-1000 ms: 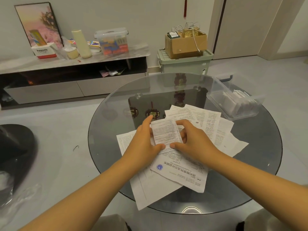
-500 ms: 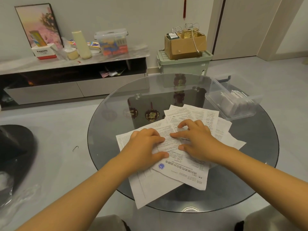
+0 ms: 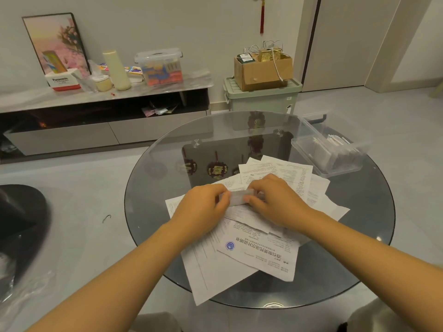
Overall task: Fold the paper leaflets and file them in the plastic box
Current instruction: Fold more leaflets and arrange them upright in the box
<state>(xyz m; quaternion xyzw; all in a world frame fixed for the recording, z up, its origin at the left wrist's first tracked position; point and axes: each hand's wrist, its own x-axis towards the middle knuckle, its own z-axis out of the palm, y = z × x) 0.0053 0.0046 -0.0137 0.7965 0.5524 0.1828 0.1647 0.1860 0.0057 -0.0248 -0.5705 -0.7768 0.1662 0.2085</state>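
Observation:
A small folded leaflet [image 3: 238, 198] is held between both hands just above a loose pile of printed leaflets [image 3: 259, 250] on the round glass table [image 3: 167, 164]. My left hand [image 3: 203, 209] pinches its left end with curled fingers. My right hand [image 3: 275, 200] pinches its right end. The clear plastic box [image 3: 309, 149] stands at the table's right rear with several folded leaflets [image 3: 333, 147] upright inside.
More flat sheets [image 3: 287, 171] spread toward the box. Behind the table stand a green storage bin [image 3: 261, 97] with a cardboard box [image 3: 263, 65] on it and a low TV cabinet [image 3: 103, 111]. A black object [image 3: 21, 221] sits on the floor at left.
The leaflet was upright between my hands, then pressed flat on the pile. Now it is folded into a narrower strip and pinched at both ends.

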